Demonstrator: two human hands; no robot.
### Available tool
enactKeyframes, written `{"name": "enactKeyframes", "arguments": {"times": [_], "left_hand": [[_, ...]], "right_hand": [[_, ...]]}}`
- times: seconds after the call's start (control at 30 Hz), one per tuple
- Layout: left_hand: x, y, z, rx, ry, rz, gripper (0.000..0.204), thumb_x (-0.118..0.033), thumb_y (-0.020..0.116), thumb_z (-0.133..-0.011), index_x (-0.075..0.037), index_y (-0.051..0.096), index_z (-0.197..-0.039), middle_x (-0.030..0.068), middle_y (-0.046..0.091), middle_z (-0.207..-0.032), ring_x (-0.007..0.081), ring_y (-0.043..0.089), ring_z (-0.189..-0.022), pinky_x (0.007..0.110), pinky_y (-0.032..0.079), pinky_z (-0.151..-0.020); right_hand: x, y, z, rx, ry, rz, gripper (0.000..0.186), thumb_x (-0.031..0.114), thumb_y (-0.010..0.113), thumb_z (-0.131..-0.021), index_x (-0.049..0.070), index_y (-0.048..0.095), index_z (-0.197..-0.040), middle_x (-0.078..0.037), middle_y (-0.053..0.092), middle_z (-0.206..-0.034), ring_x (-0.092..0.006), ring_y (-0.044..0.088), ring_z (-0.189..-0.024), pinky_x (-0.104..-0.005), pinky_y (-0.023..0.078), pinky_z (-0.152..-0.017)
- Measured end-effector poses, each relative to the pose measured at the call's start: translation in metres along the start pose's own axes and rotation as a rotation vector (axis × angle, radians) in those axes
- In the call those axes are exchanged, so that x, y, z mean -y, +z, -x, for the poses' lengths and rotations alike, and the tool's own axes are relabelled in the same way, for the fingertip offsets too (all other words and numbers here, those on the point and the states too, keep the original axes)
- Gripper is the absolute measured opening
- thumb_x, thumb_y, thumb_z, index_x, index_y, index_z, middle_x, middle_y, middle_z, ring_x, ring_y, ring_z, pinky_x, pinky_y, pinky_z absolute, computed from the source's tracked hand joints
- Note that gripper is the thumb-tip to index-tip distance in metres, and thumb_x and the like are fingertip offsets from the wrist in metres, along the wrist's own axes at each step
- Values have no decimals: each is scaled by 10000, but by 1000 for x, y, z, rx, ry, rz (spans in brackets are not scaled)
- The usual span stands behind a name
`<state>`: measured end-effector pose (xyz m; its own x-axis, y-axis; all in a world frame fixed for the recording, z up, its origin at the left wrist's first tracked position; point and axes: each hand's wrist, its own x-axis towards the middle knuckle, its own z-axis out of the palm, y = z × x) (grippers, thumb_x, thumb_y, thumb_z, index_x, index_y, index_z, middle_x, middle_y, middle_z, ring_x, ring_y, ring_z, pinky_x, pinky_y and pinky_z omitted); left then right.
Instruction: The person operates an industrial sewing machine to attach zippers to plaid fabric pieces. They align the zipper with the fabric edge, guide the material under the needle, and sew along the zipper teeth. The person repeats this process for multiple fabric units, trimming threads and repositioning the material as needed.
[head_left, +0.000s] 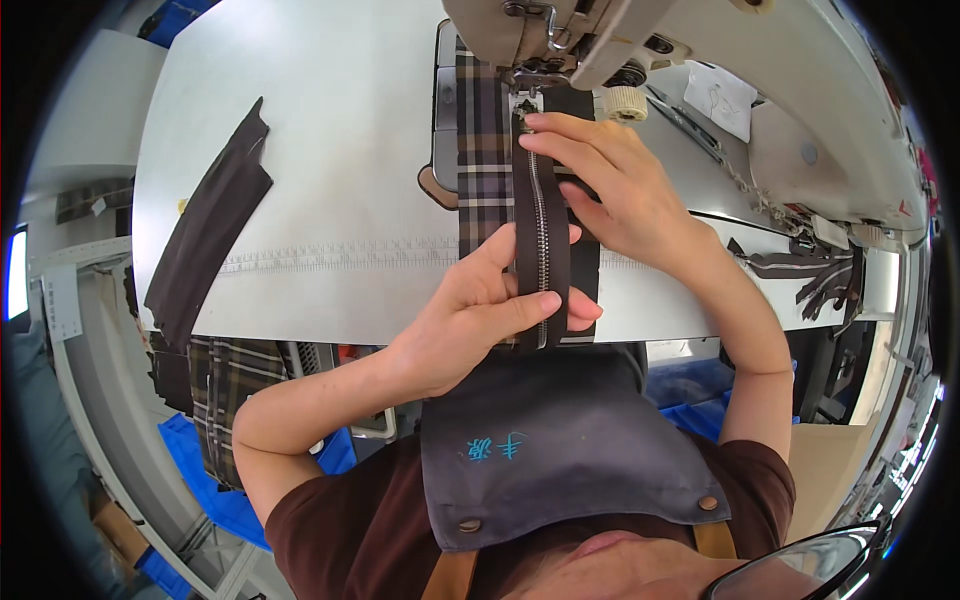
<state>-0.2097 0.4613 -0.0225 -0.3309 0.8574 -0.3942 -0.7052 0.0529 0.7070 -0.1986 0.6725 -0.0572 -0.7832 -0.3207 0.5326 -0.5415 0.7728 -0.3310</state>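
Note:
A dark zipper with metal teeth runs from under the sewing machine's presser foot toward me. Beneath it lies a plaid fabric strip in brown, black and white, with dark cloth along its right side. My left hand grips the zipper's near end, thumb on top and fingers underneath. Close to the presser foot, my right hand rests its fingertips on the zipper's upper part. Its fingers are stretched out, with the thumb beside the zipper's right edge.
Dark cloth pieces lie on the white table at the left. More zippers lie at the right edge. Plaid fabric hangs below the table at the left, near blue bins. The machine's arm spans the upper right.

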Motion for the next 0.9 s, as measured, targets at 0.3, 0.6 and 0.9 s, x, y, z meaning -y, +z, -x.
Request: {"name": "enactKeyframes", "arguments": {"times": [0.3, 0.6, 0.9], "left_hand": [[-18, -20, -9, 301, -4, -423, 412, -45, 530, -917, -4, 428, -1314, 137, 645, -1073, 202, 630, -1014, 319, 493, -874], [-37, -84, -69, -298, 1032, -1880, 221, -66, 655, -802, 5, 657, -1012, 88, 648, -1078, 225, 614, -953, 371, 465, -877], [-25, -87, -72, -394, 1049, -1798, 186, -90, 652, -798, -56, 656, -981, 33, 637, -1080, 189, 611, -944, 430, 415, -938]], "right_hand": [[-7, 15, 5, -106, 126, -162, 261, -44, 651, -742, 48, 607, -983, -91, 667, -947, -266, 653, -817, -328, 537, -676], [-17, 17, 4, -120, 117, -65, 216, -34, 659, -740, 44, 651, -941, -59, 674, -960, -238, 655, -824, -310, 542, -689], [-17, 29, 3, -130, 73, -13, 217, -13, 691, -699, 34, 647, -907, -61, 678, -955, -227, 659, -772, -305, 550, -634]]}}
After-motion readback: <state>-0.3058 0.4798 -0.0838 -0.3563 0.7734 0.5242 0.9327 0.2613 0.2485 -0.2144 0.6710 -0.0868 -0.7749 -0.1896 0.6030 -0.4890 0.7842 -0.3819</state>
